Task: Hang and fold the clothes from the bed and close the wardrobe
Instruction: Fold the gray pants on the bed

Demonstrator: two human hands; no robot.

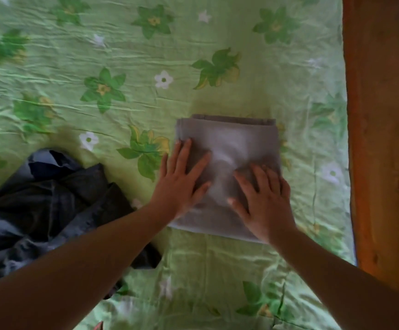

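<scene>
head view: left hand (181, 177) and right hand (262, 198), fingers straight, are pressing the folded grey cloth (229, 144) on the bed (74, 67).

Folded grey cloth (229, 139) lies flat beside crumpled dark clothes (46, 198).

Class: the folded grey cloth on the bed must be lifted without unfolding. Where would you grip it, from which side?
Probably its left and right edges, coming in from both sides and scooping underneath. The folded grey cloth lies flat as a layered rectangle; layer ends show along its far edge, so pinching there could open it.
</scene>
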